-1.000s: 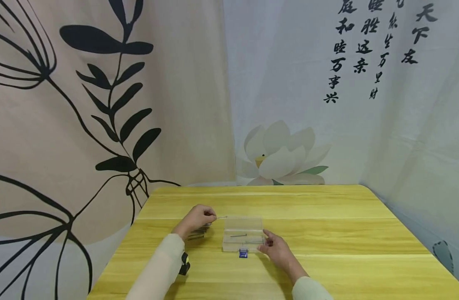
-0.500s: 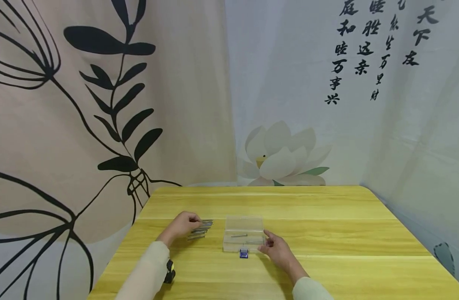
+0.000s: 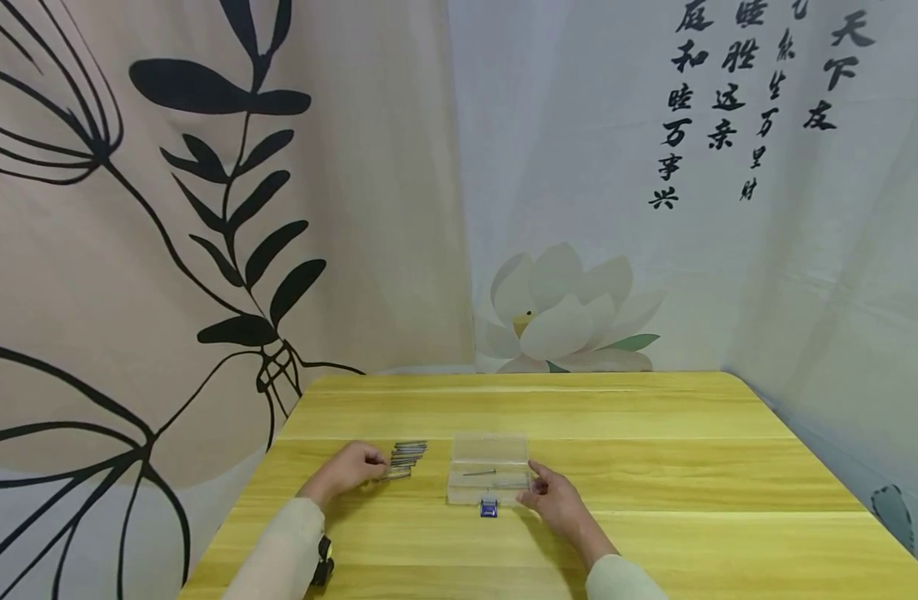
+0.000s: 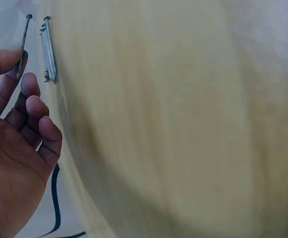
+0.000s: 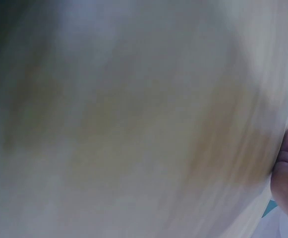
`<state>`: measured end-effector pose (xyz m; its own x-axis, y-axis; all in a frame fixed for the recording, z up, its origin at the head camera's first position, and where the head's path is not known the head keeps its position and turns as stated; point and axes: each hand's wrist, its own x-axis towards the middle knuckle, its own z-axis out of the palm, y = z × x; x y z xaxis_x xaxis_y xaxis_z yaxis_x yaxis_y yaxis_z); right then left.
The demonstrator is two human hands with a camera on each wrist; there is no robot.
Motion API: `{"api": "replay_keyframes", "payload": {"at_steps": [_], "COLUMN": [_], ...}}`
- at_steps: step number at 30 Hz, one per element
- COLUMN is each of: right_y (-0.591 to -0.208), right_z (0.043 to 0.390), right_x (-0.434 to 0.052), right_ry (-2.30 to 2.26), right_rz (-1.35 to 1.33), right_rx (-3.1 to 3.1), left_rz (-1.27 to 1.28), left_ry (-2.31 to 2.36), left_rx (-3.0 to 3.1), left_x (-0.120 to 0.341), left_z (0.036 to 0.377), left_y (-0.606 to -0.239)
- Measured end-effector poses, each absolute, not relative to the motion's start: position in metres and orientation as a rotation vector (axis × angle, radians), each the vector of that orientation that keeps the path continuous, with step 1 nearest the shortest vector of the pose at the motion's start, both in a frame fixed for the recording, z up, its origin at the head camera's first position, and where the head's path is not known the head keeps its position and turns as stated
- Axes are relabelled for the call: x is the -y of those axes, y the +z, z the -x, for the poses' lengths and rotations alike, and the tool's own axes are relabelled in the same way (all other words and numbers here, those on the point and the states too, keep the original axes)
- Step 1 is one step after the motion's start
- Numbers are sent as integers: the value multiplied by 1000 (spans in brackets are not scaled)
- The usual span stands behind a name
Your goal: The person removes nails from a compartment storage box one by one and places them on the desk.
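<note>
— So, where's the left hand [image 3: 351, 467]?
— At nine o'clock of the clear box [image 3: 489, 468], its grip pinching one nail [image 4: 23, 45] beside the nail row [image 3: 406, 457].
— Right hand [image 3: 552, 497]?
— Fingers spread, touching the box.

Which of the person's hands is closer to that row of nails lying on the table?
The left hand: it pinches one nail at the near end of the row of nails. The right hand rests beside the clear box, apart from them.
</note>
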<state>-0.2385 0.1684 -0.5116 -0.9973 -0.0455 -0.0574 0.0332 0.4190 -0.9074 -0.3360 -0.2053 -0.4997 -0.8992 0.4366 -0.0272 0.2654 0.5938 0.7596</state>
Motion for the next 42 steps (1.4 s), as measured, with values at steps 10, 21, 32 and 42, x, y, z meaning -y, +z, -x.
{"api": "replay_keyframes", "payload": {"at_steps": [10,21,32,42], "right_y": [-513,-512,-511,-511], "right_z": [239,239,239,240], "right_x": [-168,-168,-167,-168], "right_ry": [-1660,-1664,-1673,-1655], "right_rz": [3,7,-7,1], "right_rx": [-2582,-2567,-2560,-2567], "left_rz": [-574,-547,-574,-586], "left_ry": [1170,1164,1181,1170], "left_rx": [-2625,-2640,-2643,-2658], "left_x": [203,203,198,181], "left_z": [334,338,339,344], "left_y": [-509,-511,-500,-487]}}
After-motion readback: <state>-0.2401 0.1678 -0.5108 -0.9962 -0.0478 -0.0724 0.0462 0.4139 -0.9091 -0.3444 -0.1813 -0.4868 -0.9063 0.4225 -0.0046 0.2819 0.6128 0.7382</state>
